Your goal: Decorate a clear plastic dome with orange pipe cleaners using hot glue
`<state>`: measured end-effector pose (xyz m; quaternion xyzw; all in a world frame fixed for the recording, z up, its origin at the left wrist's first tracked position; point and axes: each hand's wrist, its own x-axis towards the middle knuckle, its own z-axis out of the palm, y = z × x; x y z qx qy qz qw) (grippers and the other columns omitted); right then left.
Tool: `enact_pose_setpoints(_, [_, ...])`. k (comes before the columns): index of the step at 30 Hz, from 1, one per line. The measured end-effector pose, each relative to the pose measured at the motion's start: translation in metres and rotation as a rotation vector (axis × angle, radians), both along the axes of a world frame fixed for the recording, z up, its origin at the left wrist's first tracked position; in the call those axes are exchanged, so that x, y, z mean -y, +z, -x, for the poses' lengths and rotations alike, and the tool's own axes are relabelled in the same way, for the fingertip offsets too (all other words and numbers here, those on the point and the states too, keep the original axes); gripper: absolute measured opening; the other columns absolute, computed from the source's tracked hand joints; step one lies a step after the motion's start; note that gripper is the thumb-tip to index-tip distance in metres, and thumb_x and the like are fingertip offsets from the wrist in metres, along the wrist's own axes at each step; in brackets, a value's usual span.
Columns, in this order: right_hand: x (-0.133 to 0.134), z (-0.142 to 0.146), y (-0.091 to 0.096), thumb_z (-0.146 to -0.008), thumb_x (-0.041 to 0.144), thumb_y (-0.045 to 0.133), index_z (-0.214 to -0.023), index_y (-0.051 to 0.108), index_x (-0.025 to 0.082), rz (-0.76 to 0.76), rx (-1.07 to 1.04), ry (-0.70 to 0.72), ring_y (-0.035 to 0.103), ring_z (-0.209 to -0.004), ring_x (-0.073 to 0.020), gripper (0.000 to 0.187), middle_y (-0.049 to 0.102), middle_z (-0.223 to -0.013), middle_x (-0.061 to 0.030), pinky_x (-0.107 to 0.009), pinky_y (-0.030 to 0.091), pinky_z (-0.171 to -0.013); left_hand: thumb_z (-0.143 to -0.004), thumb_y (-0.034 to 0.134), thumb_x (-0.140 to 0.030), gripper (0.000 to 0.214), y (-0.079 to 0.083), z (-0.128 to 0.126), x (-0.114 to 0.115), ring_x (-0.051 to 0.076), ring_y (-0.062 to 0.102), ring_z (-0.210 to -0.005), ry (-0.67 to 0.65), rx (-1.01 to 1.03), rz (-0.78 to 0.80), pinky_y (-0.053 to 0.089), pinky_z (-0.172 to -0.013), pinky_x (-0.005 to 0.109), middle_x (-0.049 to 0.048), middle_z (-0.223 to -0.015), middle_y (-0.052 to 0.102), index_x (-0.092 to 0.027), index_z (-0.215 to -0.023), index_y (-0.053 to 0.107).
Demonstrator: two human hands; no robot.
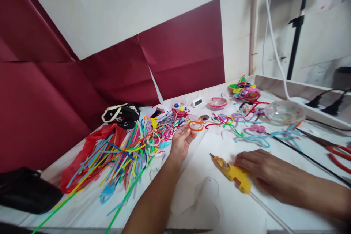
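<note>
My left hand [181,142] reaches forward over the white table [241,208] and its fingers pinch a clear half-shell ringed with an orange pipe cleaner [195,123]. My right hand [256,164] lies on the table with its fingers curled over the handle of a yellow glue gun [231,173], whose nozzle points left. A large heap of coloured pipe cleaners [123,150] spreads out to the left of my left hand.
A red plastic bag [90,146] lies under the heap, with a black bag [24,190] at the far left. Finished colourful ornaments [245,91], a pink dish [218,102], a small clock [197,102], a clear ball [283,112], red-handled pliers [337,153] and a power strip [323,111] sit farther back and right.
</note>
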<state>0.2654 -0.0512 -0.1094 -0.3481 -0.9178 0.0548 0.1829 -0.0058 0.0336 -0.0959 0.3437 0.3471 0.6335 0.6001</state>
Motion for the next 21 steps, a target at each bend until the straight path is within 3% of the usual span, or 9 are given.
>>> enact_pose_setpoints(5, [-0.006,0.008,-0.014,-0.082,0.015,0.047,-0.126,0.05,0.021,-0.124,0.107,0.013,0.062,-0.091,-0.0257,0.044,0.059,-0.12,-0.0155,-0.041,0.046,-0.074,-0.065,0.072,-0.008,0.025,-0.003,-0.003,0.0,0.011,0.064,-0.069,0.012,-0.009,0.016,0.053,-0.074,0.029,0.0033,-0.083,0.067,-0.012,-0.088,0.062])
enact_pose_setpoints(11, [-0.007,0.02,-0.004,-0.088,0.029,0.044,-0.115,0.057,0.019,-0.094,0.196,0.03,0.061,-0.09,-0.0287,0.032,0.064,-0.109,-0.014,-0.044,0.044,-0.073,-0.066,0.071,-0.007,0.024,-0.003,-0.005,0.001,0.012,0.064,-0.071,0.01,-0.006,0.036,0.053,-0.074,0.03,0.0038,-0.084,0.067,-0.012,-0.087,0.062])
enact_pose_setpoints(21, [-0.006,0.009,0.002,-0.083,0.015,0.044,-0.125,0.052,0.02,-0.033,0.196,0.019,0.06,-0.097,-0.0256,0.043,0.058,-0.124,-0.0134,-0.042,0.043,-0.082,-0.065,0.071,-0.007,0.023,-0.002,-0.006,-0.002,0.011,0.064,-0.069,0.002,0.011,0.009,0.052,-0.074,0.027,0.0033,-0.081,0.068,-0.012,-0.086,0.063])
